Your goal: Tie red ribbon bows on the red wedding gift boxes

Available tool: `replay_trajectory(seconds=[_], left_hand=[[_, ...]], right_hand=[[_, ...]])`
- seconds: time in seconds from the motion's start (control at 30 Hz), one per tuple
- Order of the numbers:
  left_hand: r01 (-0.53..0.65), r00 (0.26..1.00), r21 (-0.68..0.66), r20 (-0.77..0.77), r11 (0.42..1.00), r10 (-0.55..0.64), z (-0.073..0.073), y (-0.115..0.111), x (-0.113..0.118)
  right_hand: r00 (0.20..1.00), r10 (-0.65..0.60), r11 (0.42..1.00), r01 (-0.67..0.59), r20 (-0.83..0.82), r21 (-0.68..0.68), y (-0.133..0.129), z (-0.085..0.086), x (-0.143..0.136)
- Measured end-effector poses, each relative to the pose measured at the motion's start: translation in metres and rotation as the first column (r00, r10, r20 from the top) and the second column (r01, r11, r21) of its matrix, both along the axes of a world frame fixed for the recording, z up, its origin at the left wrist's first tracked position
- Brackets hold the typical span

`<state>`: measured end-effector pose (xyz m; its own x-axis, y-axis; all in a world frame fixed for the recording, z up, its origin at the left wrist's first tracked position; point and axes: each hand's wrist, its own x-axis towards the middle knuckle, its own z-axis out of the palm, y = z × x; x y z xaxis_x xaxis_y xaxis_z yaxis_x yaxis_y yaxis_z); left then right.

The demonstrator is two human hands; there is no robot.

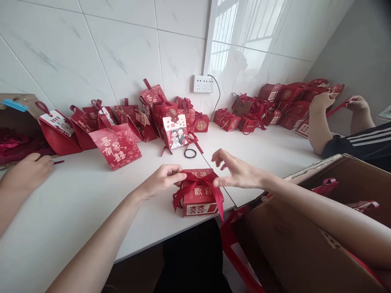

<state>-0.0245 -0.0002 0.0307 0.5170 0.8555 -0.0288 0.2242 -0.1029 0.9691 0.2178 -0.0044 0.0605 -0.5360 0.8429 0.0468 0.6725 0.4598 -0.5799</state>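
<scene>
One boxy red card box (200,198), one satiny ribbon bow (200,178); left hand (161,179) pinching its loop, right hand (234,168) loosely open, empty.

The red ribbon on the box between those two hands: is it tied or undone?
Tied: the red ribbon is knotted atop the box, its tails hanging down.

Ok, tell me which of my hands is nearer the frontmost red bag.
Left. Your left hand is right of the red bag, nearer you; your right hand is farther right.
</scene>
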Motion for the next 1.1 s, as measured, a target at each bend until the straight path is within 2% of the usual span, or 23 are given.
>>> replay_trajectory(seconds=[0.1, 0.17, 0.2, 0.23, 0.3, 0.4, 0.43, 0.47, 0.5, 0.57, 0.6, 0.63, 0.67, 0.7, 0.73, 0.77, 0.8, 0.87, 0.93, 0.97, 1.0, 1.03, 1.1], left_hand=[[-0.061, 0.998, 0.044, -0.001, 0.997, 0.061, -0.003, -0.001, 0.003], [-0.167, 0.984, 0.192, -0.032, 0.967, 0.176, -0.006, -0.003, 0.006], [-0.232, 0.967, 0.302, -0.033, 0.925, 0.254, -0.008, -0.005, 0.008], [-0.295, 0.944, 0.427, -0.009, 0.855, 0.33, -0.009, -0.007, 0.01], [-0.375, 0.905, 0.67, 0.117, 0.64, 0.408, -0.011, -0.013, 0.014], [-0.322, 0.931, 0.912, 0.255, 0.256, 0.261, -0.012, -0.022, 0.016], [-0.274, 0.947, 0.948, 0.237, 0.162, 0.216, -0.012, -0.025, 0.016], [-0.216, 0.96, 0.97, 0.189, 0.115, 0.204, -0.013, -0.028, 0.015], [-0.154, 0.966, 0.981, 0.125, 0.116, 0.226, -0.013, -0.03, 0.014], [-0.057, 0.955, 0.982, 0.001, 0.181, 0.296, -0.015, -0.034, 0.013], [-0.032, 0.95, 0.981, -0.029, 0.19, 0.312, -0.016, -0.036, 0.013], [-0.029, 0.951, 0.987, -0.022, 0.159, 0.309, -0.017, -0.037, 0.013], [-0.049, 0.958, 0.994, 0.018, 0.1, 0.286, -0.017, -0.038, 0.014], [-0.101, 0.963, 0.994, 0.086, 0.045, 0.255, -0.017, -0.038, 0.015], [-0.192, 0.954, 0.981, 0.18, 0.027, 0.241, -0.017, -0.036, 0.017], [-0.306, 0.923, 0.949, 0.278, 0.07, 0.268, -0.017, -0.033, 0.018], [-0.43, 0.869, 0.888, 0.359, 0.162, 0.339, -0.016, -0.028, 0.018], [-0.668, 0.717, 0.649, 0.429, 0.364, 0.549, -0.017, -0.013, 0.014], [-0.795, 0.604, 0.358, 0.389, 0.489, 0.696, -0.023, 0.006, 0.005], [-0.811, 0.585, 0.238, 0.358, 0.534, 0.728, -0.028, 0.016, 0.001], [-0.811, 0.58, 0.141, 0.32, 0.567, 0.75, -0.033, 0.024, -0.004], [-0.805, 0.583, 0.078, 0.284, 0.588, 0.761, -0.039, 0.031, -0.008], [-0.776, 0.618, 0.031, 0.236, 0.63, 0.75, -0.049, 0.039, -0.01]], right_hand=[[0.987, 0.137, 0.99, -0.14, 0.089, 0.023, -0.011, -0.004, -0.004], [0.972, 0.185, 0.981, -0.192, 0.147, 0.035, -0.016, -0.01, -0.007], [0.971, 0.187, 0.975, -0.202, 0.149, 0.097, -0.017, -0.014, -0.009], [0.973, 0.183, 0.96, -0.208, 0.141, 0.189, -0.017, -0.017, -0.01], [0.975, 0.177, 0.886, -0.219, 0.138, 0.409, -0.015, -0.021, -0.013], [0.974, 0.16, 0.708, -0.228, 0.162, 0.668, -0.011, -0.022, -0.014], [0.975, 0.151, 0.658, -0.221, 0.162, 0.72, -0.011, -0.021, -0.015], [0.977, 0.145, 0.618, -0.211, 0.155, 0.757, -0.011, -0.02, -0.015], [0.979, 0.143, 0.591, -0.201, 0.144, 0.781, -0.012, -0.018, -0.015], [0.98, 0.152, 0.564, -0.19, 0.125, 0.804, -0.014, -0.016, -0.015], [0.98, 0.158, 0.555, -0.187, 0.117, 0.811, -0.016, -0.015, -0.015], [0.98, 0.166, 0.549, -0.187, 0.113, 0.815, -0.017, -0.015, -0.016], [0.979, 0.172, 0.549, -0.187, 0.109, 0.815, -0.018, -0.015, -0.016], [0.979, 0.177, 0.557, -0.186, 0.102, 0.81, -0.019, -0.015, -0.017], [0.98, 0.18, 0.576, -0.177, 0.088, 0.798, -0.019, -0.015, -0.017], [0.981, 0.182, 0.608, -0.161, 0.062, 0.777, -0.019, -0.015, -0.017], [0.983, 0.182, 0.653, -0.132, 0.015, 0.746, -0.019, -0.015, -0.018], [0.977, 0.153, 0.797, -0.032, -0.15, 0.603, -0.015, -0.013, -0.017], [0.922, 0.041, 0.956, 0.075, -0.384, 0.284, -0.011, -0.009, -0.015], [0.868, -0.05, 0.993, 0.097, -0.494, 0.07, -0.009, -0.006, -0.013], [0.801, -0.159, 0.985, 0.089, -0.577, -0.148, -0.007, -0.003, -0.011], [0.73, -0.266, 0.941, 0.056, -0.629, -0.333, -0.007, 0.001, -0.008], [0.595, -0.429, 0.831, -0.035, -0.68, -0.555, -0.01, 0.009, 0.0]])
